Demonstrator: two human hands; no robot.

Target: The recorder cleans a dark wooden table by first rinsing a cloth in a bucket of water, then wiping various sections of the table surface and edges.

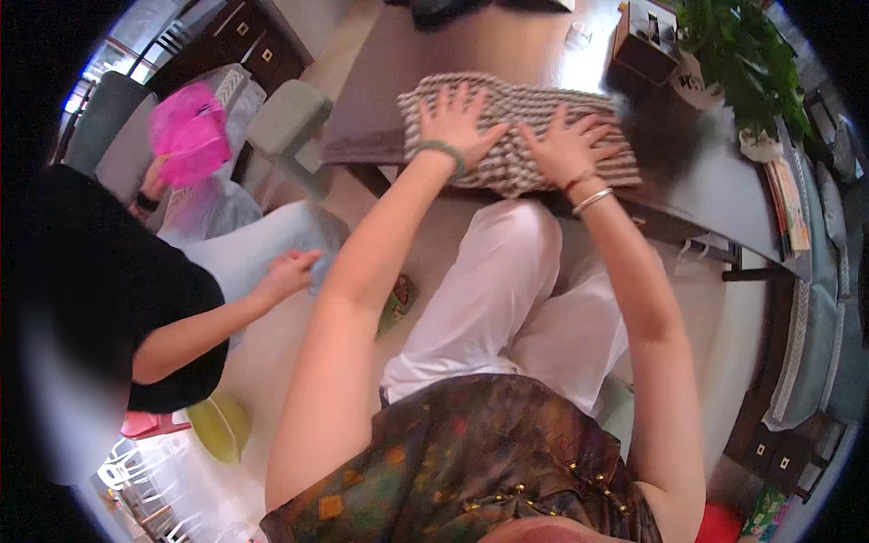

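Observation:
A striped brown-and-white textile [516, 163] lies folded at the near edge of a dark table [370, 102], with part of it over the edge. My left hand [458, 125] rests palm down on its left half, fingers spread, a green bangle at the wrist. On the right half my right hand [570, 146] lies flat too, its fingers apart; a reddish bracelet and a silver bangle circle that wrist. The two thumbs point toward each other over the middle of the textile. Neither hand grips anything.
At the left sits a person in black [183, 305], one hand by a bright pink bag or cloth [191, 136]. A grey stool [288, 119] stands near the table. A tissue box [648, 41], a leafy plant [740, 61] and books [787, 203] are at the right.

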